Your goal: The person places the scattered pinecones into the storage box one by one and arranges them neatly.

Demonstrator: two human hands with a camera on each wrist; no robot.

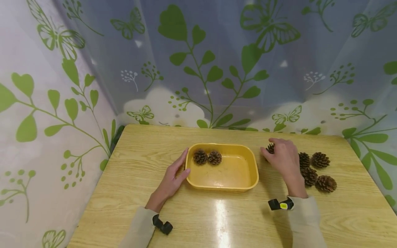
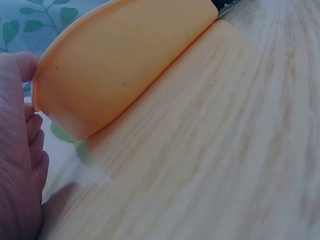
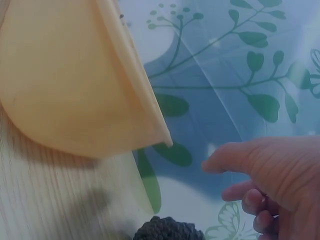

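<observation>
From here I have my left hand (image 1: 170,177) gripping the left rim of the yellow tray (image 1: 221,188), two pinecones (image 1: 215,157) inside, and my right hand (image 1: 285,155), fingers parted at another pinecone (image 1: 270,148) beyond the tray's right end, apparently mid-pickup and next needing a pinch.

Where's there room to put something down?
The yellow tub is bare right of its two pinecones. The table has room left of the left hand and on the tub's near side, between the sleeves. Crowded: around the right hand and loose pinecones.

Wrist views (close-up) share the tray (image 2: 120,70).
</observation>
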